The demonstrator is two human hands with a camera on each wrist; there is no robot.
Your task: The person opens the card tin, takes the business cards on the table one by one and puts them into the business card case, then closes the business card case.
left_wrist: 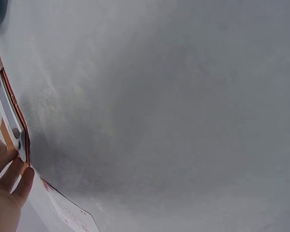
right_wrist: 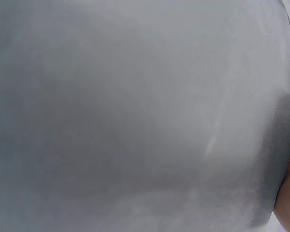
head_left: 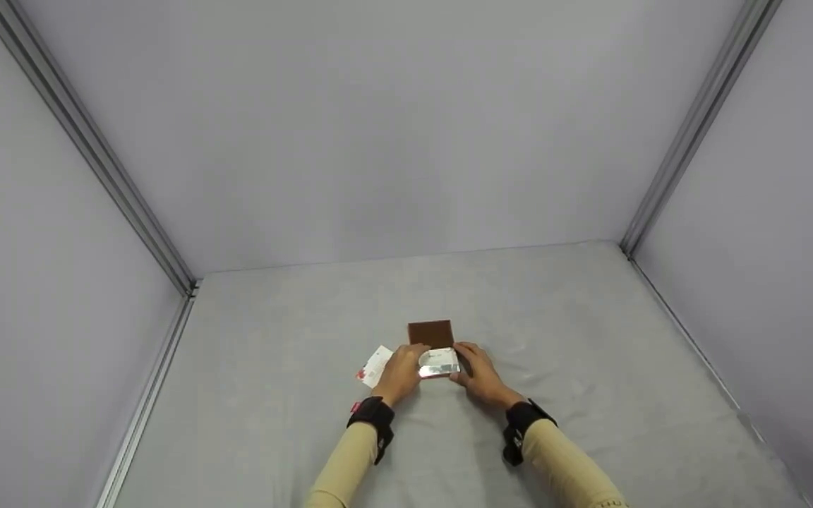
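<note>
Both the left hand and right hand seemingly pinched the shiny silver-lidded brown card case; a slip could scatter cards beside it.

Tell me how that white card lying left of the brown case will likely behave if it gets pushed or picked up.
The white card looks thin and lies flat on the grey cloth, so it will probably slide rather than tip or roll. Being that thin, it is likely light and may flex. Flush to the cloth, its edge may be hard to pinch. The left hand is right beside it.
</note>
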